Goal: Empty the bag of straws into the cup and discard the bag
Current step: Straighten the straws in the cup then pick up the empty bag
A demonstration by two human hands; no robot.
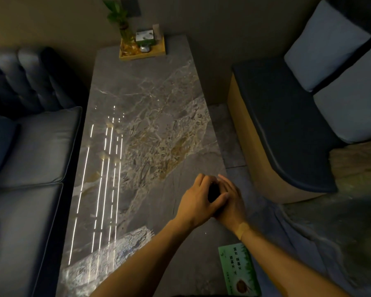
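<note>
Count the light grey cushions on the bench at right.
2: one light grey cushion leans at the far end of the bench, the other sits nearer beside it. More may lie outside the frame.
</note>
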